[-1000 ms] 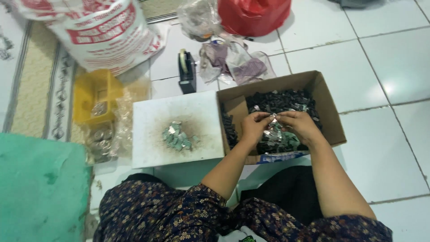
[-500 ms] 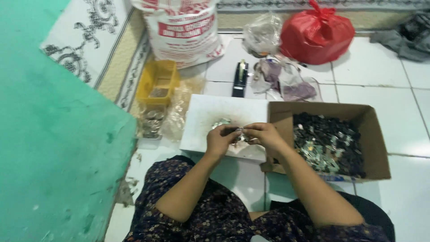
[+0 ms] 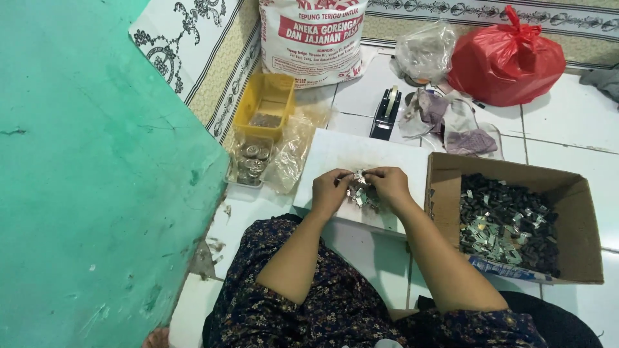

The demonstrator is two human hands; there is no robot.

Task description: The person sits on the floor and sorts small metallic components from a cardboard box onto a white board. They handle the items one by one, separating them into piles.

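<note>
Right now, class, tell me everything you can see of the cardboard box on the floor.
The cardboard box is plain brown, shallow and open-topped, its flaps standing up as low walls. It sits flat on the white tiled floor, to the right of the white board and close against it. Inside lies a heap of small dark and silvery pieces, filling most of the bottom. A printed strip lies against its near wall. Neither hand touches it.

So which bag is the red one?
The knotted plastic bag at the top right, on the floor tiles. Beside it lies a clear crumpled bag, and the big sack further left is white with red print.
</note>
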